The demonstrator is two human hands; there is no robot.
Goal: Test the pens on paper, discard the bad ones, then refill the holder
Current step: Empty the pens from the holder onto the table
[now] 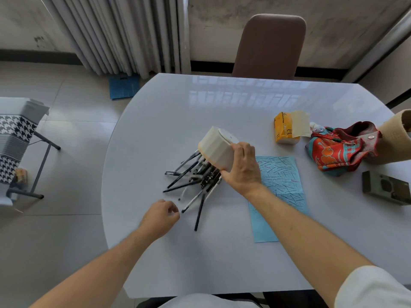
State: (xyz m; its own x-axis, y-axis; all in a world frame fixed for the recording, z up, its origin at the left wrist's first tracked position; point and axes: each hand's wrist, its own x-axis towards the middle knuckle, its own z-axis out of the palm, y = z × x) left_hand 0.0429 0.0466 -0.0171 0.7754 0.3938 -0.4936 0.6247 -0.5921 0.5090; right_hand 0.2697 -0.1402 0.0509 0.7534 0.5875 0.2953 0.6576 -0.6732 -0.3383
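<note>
- Right now the right hand point(242, 167) grips a white pen holder point(216, 147), fingers and thumb curled round its side, holding it tipped over with its base up and its mouth facing down and to the left.
- Pens point(195, 176), mostly dark with a few pale ones, hang out of the holder's mouth and fan across the table point(200, 258) below it; some lie flat on the surface, and a couple of the longest reach toward the near edge.
- The left hand point(162, 217) sits low over the table just left of the nearest pen tips, fingers loosely curled with thumb and forefinger close together; it holds nothing that can be made out.
- A blue sheet of paper point(280, 192), covered with short dark pen strokes and a few pink ones, lies flat under and to the right of the right forearm.
- Farther right sit a yellow tissue pack point(285, 130) with a tissue sticking up, a red and teal patterned bag point(338, 150), and a dark green boxy device point(387, 187) at the table's edge.
- A brown chair point(270, 45) stands at the far side of the table, with pale curtains point(124, 34) behind on the left.
</note>
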